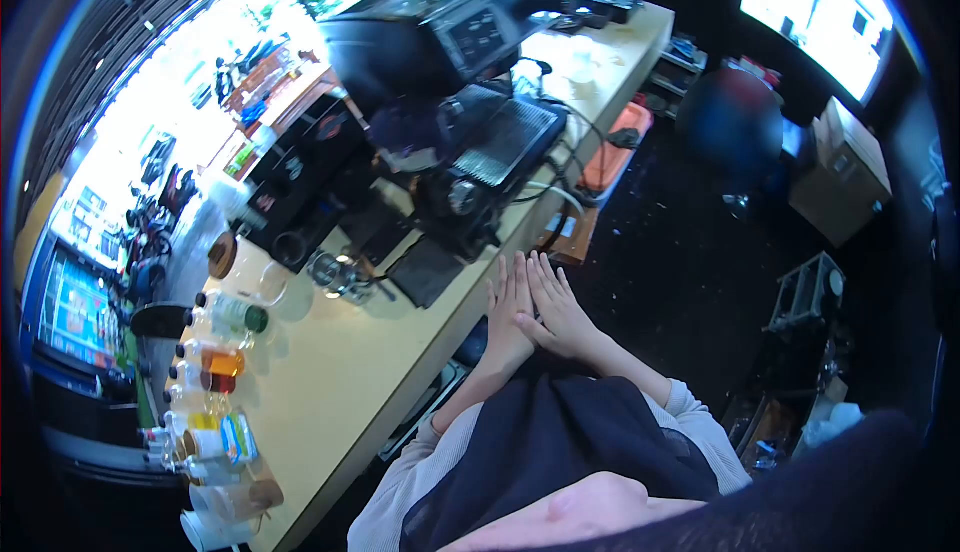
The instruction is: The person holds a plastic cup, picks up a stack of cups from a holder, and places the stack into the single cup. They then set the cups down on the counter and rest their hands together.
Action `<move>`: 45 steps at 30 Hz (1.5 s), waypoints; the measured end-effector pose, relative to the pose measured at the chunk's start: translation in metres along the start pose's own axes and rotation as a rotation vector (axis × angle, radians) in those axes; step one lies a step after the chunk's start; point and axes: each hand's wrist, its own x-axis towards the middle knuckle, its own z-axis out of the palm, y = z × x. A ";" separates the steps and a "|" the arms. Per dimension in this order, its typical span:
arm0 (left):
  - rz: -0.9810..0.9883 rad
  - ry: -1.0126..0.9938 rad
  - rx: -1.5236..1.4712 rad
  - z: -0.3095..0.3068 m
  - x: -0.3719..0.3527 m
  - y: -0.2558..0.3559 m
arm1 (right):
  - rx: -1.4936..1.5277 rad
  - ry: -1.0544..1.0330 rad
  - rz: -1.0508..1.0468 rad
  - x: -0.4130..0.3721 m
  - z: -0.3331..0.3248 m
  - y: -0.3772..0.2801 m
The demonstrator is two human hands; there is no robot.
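Counter (pixel 350 402) near L hand (pixel 511 312), coffee machine (pixel 375 57) on far end. Carton (pixel 845 172) on floor (pixel 660 252) at R, contents hidden. Bottles (pixel 232 316) along counter's L edge, one w/ amber liq. (pixel 222 362). L hand against R hand (pixel 562 317), fingers straight.

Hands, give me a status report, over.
Left hand and right hand open, touching each other, fingers extended. Counter beside them, bottles along its far edge. Nothing seen blocking the hands.

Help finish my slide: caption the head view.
Left hand and right hand touch beside a counter bearing bottles.
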 end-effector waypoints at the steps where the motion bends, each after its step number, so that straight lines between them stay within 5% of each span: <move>1: 0.021 -0.010 -0.006 0.009 0.007 0.012 | -0.006 0.014 0.018 -0.008 -0.011 0.010; 9: 0.183 -0.092 0.190 0.077 0.055 0.096 | -0.081 0.114 0.138 -0.069 -0.073 0.084; 19: 0.307 -0.118 -0.098 0.134 0.090 0.163 | 0.035 0.224 0.266 -0.115 -0.123 0.153; 45: 0.268 -0.070 -0.047 0.173 0.371 0.133 | -0.060 0.210 0.252 0.088 -0.212 0.352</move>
